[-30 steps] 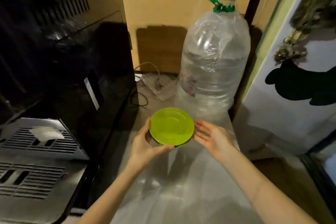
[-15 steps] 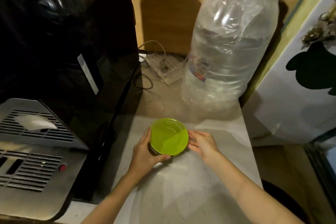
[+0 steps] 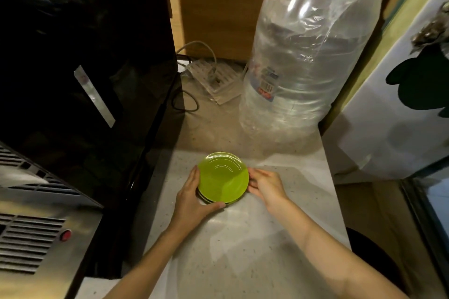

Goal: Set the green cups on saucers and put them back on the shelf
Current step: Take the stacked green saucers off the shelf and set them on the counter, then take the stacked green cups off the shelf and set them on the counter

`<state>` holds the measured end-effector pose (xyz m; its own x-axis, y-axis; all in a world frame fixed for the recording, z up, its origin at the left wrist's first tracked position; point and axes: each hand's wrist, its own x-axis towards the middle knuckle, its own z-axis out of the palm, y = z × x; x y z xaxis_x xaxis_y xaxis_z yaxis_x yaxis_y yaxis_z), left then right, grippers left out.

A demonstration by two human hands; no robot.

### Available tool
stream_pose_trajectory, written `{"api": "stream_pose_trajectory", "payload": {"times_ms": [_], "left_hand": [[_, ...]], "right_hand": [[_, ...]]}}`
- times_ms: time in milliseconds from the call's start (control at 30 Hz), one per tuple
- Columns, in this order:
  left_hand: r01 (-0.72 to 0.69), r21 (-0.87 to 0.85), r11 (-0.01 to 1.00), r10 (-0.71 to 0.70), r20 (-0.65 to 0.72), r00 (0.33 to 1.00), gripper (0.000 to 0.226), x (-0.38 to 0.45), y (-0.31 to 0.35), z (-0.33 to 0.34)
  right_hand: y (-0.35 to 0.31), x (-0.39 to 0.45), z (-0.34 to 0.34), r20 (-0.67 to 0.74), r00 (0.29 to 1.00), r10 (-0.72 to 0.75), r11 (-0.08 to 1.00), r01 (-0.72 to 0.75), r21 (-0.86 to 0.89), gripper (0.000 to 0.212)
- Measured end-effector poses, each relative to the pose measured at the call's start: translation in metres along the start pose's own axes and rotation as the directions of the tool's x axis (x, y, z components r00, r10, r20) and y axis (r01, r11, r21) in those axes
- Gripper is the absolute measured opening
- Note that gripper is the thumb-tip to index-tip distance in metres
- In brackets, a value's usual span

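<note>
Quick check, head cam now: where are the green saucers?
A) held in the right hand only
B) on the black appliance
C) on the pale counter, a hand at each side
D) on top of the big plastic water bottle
C: the stack of round green saucers sits on the pale speckled counter, with the left hand at its left and near edge and the right hand at its right edge.

Two bare forearms are showing from the lower edge, with no sleeve covering either up to the frame's edge. The left hand (image 3: 192, 198) and right hand (image 3: 266, 184) are wearing no gloves, rings or watch.
</note>
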<state>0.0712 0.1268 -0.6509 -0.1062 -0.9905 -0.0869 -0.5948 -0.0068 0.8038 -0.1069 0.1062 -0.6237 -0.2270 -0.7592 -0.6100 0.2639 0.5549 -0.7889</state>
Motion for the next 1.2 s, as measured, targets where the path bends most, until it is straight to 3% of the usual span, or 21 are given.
{"api": "stream_pose_trajectory", "payload": {"times_ms": [267,400,567,633,700,800,1000,1200], "left_hand": [[0.054,0.051,0.997,-0.057,0.051,0.997,0.111,-0.001,0.002,0.001],[0.073,0.142,0.987,-0.089,0.11,0.99,0.104,0.0,0.016,-0.006],[0.179,0.176,0.968,-0.197,0.089,0.976,0.067,0.011,0.051,-0.018],[0.19,0.127,0.974,-0.215,0.226,0.95,0.055,0.02,0.075,-0.025],[0.154,0.125,0.98,-0.193,0.43,0.882,0.044,0.03,0.104,-0.034],[0.153,0.109,0.982,-0.187,0.533,0.825,0.047,0.048,0.152,-0.045],[0.065,0.052,0.997,-0.083,0.563,0.822,0.046,0.075,0.265,-0.081],[-0.066,-0.029,0.997,0.071,0.527,0.847,0.044,0.081,0.363,-0.129]], "right_hand": [[0.006,-0.001,0.003,-0.023,0.995,-0.096,0.989,0.092,-0.118,0.027],[-0.005,-0.002,-0.002,0.046,0.996,-0.078,0.956,0.088,-0.28,0.026],[-0.041,-0.017,-0.015,0.139,0.989,0.041,0.856,0.037,-0.516,0.037],[-0.056,-0.022,-0.022,0.162,0.985,0.058,0.823,0.045,-0.567,0.041],[-0.075,-0.029,-0.028,0.196,0.979,0.05,0.805,0.076,-0.588,0.041],[-0.111,-0.045,-0.039,0.24,0.971,-0.017,0.792,0.159,-0.59,0.039],[-0.204,-0.09,-0.061,0.395,0.9,-0.185,0.672,0.409,-0.617,0.043],[-0.292,-0.151,-0.07,0.44,0.809,-0.39,0.513,0.588,-0.626,0.043]]}}
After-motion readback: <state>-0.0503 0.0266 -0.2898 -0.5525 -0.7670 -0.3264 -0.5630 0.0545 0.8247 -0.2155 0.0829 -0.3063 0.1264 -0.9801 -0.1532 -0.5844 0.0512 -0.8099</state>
